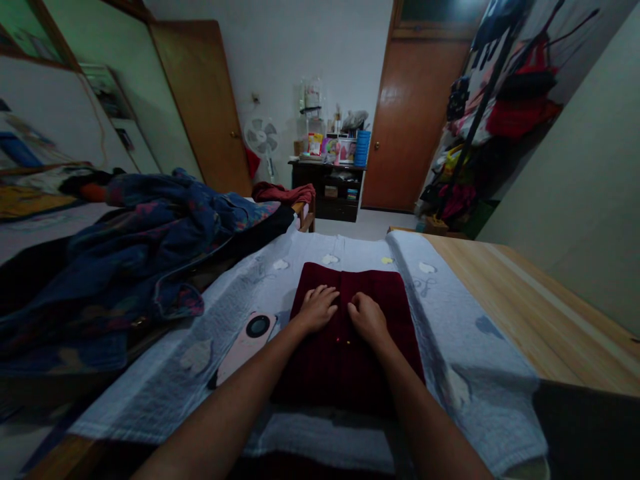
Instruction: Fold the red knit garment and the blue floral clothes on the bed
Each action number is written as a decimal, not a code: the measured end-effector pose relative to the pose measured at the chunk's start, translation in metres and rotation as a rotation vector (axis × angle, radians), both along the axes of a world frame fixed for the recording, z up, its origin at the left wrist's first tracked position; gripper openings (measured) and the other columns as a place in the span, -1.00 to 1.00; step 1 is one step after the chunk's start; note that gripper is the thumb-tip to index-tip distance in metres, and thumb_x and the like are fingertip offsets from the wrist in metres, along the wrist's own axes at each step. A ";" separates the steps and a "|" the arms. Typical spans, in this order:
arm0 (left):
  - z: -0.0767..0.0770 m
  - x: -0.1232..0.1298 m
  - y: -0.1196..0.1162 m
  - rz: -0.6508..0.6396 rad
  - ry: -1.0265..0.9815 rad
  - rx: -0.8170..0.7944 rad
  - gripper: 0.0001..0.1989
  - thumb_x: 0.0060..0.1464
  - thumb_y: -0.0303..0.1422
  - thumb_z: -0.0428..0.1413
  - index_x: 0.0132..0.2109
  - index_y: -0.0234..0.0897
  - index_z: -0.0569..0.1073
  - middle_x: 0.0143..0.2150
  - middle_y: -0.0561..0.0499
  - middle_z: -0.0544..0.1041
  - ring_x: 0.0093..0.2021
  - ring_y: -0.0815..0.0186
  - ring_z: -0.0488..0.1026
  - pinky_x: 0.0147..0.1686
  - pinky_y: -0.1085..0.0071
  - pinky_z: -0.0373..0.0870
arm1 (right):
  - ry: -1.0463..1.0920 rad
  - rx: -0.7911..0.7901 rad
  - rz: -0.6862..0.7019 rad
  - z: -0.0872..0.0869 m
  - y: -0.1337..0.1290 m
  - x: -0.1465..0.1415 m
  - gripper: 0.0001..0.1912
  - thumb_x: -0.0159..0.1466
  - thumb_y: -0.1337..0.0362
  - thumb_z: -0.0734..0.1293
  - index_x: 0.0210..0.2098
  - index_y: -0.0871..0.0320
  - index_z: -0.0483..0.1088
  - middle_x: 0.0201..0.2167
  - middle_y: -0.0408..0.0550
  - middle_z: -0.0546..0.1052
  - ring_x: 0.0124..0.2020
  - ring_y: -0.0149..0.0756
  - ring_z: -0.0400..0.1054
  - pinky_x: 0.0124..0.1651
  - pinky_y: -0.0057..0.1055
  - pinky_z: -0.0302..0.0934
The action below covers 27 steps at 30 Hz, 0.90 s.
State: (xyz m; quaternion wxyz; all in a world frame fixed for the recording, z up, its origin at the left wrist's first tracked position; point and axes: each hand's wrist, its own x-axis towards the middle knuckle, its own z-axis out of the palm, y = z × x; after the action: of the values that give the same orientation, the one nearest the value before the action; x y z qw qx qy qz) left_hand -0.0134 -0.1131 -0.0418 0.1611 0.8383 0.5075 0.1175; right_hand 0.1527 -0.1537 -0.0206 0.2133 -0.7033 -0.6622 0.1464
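Nearby: phone left of maroon cloth; denim heap farther left.

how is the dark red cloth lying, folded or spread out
Looks folded: the dark red cloth lies as a compact rectangle with fairly straight edges, the left hand and right hand on top.

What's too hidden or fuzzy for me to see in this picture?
All in the head view:
Right hand: most fingertips, hidden behind the hand itself.
Dark red cloth: its underside, hidden by its top layer.
Pink phone: its screen, facing down.
Denim garment: part is cut off by the left edge.
Packets: their writing, too small.
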 end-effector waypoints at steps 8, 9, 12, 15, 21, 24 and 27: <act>0.027 0.032 0.029 0.207 -0.174 -0.183 -0.61 0.15 -0.06 -0.01 -0.07 -0.20 0.53 -0.09 -0.06 0.60 -0.01 0.09 0.46 0.04 0.16 0.30 | 0.095 0.012 0.120 0.000 -0.003 0.012 -0.79 0.19 0.44 0.19 -0.28 0.15 0.43 -0.24 -0.04 0.53 -0.18 -0.30 0.37 -0.10 -0.46 0.15; 0.027 0.038 0.029 0.263 -0.172 -0.179 -0.58 0.10 -0.01 0.03 -0.12 -0.21 0.53 -0.12 -0.08 0.60 -0.03 0.06 0.47 0.02 0.14 0.31 | 0.105 0.017 0.133 0.001 -0.004 0.014 -0.79 0.20 0.44 0.19 -0.27 0.15 0.43 -0.23 -0.05 0.52 -0.17 -0.30 0.37 -0.09 -0.46 0.16; 0.026 0.051 0.026 0.420 -0.163 -0.131 -0.64 0.02 -0.01 0.11 -0.26 -0.21 0.50 -0.16 -0.09 0.60 -0.03 0.00 0.46 -0.02 0.11 0.30 | 0.108 0.052 0.150 0.002 -0.008 0.021 -0.78 0.22 0.42 0.18 -0.23 0.14 0.43 -0.19 -0.04 0.52 -0.14 -0.30 0.37 -0.03 -0.44 0.17; 0.022 0.056 0.021 0.445 -0.181 -0.079 -0.77 0.10 -0.15 0.07 -0.27 -0.21 0.45 -0.15 -0.07 0.58 -0.05 0.07 0.46 -0.08 0.16 0.30 | 0.013 0.099 0.102 0.001 -0.011 0.031 -0.76 0.24 0.39 0.19 -0.17 0.15 0.44 -0.08 0.01 0.50 -0.04 -0.24 0.34 0.06 -0.36 0.14; 0.013 0.052 0.016 0.454 -0.234 0.039 -0.88 0.16 -0.28 0.02 -0.23 -0.22 0.37 -0.13 -0.03 0.53 -0.10 0.22 0.46 -0.12 0.29 0.31 | -0.243 0.109 -0.041 -0.012 -0.016 0.043 -0.57 0.33 0.23 0.18 0.17 0.12 0.31 0.32 0.04 0.20 0.36 -0.04 -0.08 0.31 0.05 -0.23; 0.010 0.055 0.013 0.473 -0.186 0.091 -0.87 0.14 -0.37 0.04 -0.14 -0.22 0.37 -0.10 -0.06 0.52 -0.07 0.18 0.45 -0.09 0.24 0.31 | -0.278 0.032 -0.027 -0.017 -0.016 0.044 -0.51 0.36 0.15 0.14 0.26 0.07 0.22 0.38 0.00 0.09 0.39 -0.02 -0.15 0.31 0.12 -0.29; 0.010 0.058 0.010 0.486 -0.109 0.128 -0.66 0.14 -0.43 0.01 0.08 -0.23 0.31 -0.03 -0.13 0.50 -0.01 0.11 0.43 -0.03 0.17 0.31 | -0.280 -0.020 0.007 -0.016 -0.013 0.047 -0.47 0.37 0.10 0.12 0.29 0.06 0.17 0.40 -0.02 0.03 0.40 -0.05 -0.18 0.33 0.06 -0.26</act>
State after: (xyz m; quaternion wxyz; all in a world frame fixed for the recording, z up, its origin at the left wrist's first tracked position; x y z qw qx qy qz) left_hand 0.0446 -0.1029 -0.0322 0.1021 0.6926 0.6762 0.2296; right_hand 0.1997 -0.1668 -0.0368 0.1112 -0.7164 -0.6866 0.0540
